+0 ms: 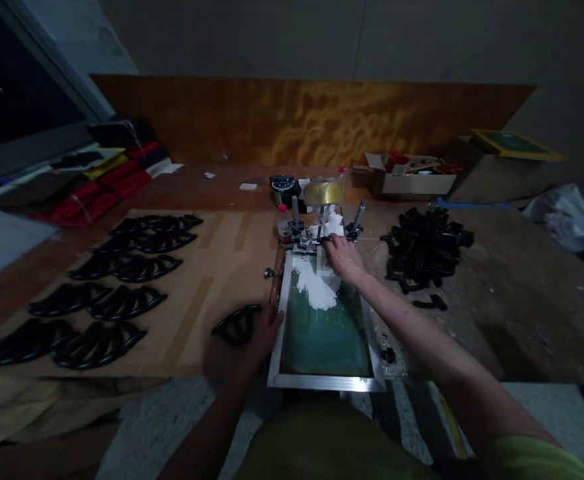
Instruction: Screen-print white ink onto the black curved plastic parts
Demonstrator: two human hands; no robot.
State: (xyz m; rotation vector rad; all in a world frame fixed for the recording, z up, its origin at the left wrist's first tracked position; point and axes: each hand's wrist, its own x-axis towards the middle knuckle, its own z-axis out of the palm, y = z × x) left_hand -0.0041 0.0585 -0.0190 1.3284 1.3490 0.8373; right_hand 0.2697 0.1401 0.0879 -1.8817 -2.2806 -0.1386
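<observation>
A silk-screen frame (326,383) with a metal rim and green mesh lies in front of me, held at its far end by a clamp (304,245). White ink (317,290) is smeared over its upper left mesh. My right hand (345,259) is closed on a pale squeegee (326,261) near the clamp, its grip partly hidden by the fingers. Along the left rim, my left hand (271,325) holds the frame's edge, its fingers dim in shadow. Just left of that hand lies a black ribbed, fan-shaped piece (237,325).
Several similar black pieces (127,293) lie in rows on cardboard at left. A heap of black pieces (425,247) is at right. Behind the clamp stand a red-capped bottle (285,227) and a yellow tape roll (325,193). An open box (417,183) sits farther back.
</observation>
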